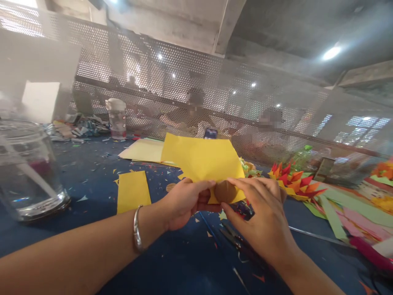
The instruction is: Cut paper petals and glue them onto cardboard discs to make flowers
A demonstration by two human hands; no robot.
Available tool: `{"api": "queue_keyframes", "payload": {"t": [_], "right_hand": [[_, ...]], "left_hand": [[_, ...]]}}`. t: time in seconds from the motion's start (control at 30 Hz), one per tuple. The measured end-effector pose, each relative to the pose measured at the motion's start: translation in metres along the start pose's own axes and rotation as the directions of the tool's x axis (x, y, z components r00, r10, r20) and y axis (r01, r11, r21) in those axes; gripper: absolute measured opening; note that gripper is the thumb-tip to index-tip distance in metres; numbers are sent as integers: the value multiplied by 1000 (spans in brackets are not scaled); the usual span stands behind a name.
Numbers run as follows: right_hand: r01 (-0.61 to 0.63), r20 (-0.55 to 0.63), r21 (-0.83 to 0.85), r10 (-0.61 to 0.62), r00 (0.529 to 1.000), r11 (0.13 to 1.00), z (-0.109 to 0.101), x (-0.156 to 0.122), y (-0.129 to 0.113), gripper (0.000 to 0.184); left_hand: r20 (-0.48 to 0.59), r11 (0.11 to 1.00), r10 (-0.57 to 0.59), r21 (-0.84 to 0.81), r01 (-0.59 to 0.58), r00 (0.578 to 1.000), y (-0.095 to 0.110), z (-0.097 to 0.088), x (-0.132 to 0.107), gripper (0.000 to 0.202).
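Observation:
A large sheet of yellow paper [204,157] is held up over the table, tilted towards me. My left hand [188,200] grips its lower edge, thumb in front and fingers curled behind. Against the lower part of the sheet lies a round brown cardboard disc [225,191]. My right hand [260,205] has its fingertips and thumb at the disc's right and lower edges, pressing it to the paper. Left of my hands a smaller yellow paper piece [132,190] lies flat. Beneath my right hand are dark-handled scissors [236,241], partly covered.
A glass jug of water [30,176] stands at the left, with a bottle [117,119] farther back. Stacked pale paper [143,149] lies behind. Red-orange paper flowers [296,180] and green sheets [356,200] are at right. A perforated screen [172,82] borders the table.

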State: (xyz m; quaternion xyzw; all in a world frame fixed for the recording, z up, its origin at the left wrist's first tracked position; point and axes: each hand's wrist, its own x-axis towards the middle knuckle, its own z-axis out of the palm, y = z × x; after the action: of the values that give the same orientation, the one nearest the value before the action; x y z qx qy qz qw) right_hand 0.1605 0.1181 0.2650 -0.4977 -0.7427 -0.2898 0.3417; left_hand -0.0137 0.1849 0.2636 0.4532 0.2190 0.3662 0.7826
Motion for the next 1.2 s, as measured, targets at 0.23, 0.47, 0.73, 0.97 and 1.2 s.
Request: {"api": "queue_keyframes", "payload": {"t": [0.23,0.47,0.73,0.97,1.2], "right_hand": [[86,130,19,-88,988,996,-5,0,-6,47],[115,188,63,-125,974,991,-5,1,-4,47],[127,211,123,-150,966,984,-4,0,-3,47],[114,236,151,-148,960,982,-4,0,-4,47],[103,267,175,-148,952,979,-4,0,-4,47]], "left_hand": [[80,991,-86,114,76,993,8,-11,0,31],[70,977,-118,186,103,991,9,-12,-2,38],[67,964,-130,242,110,989,11,-12,-3,31],[36,964,-129,238,117,991,12,-8,-6,25],[26,954,-151,265,139,988,12,-8,-6,26]]}}
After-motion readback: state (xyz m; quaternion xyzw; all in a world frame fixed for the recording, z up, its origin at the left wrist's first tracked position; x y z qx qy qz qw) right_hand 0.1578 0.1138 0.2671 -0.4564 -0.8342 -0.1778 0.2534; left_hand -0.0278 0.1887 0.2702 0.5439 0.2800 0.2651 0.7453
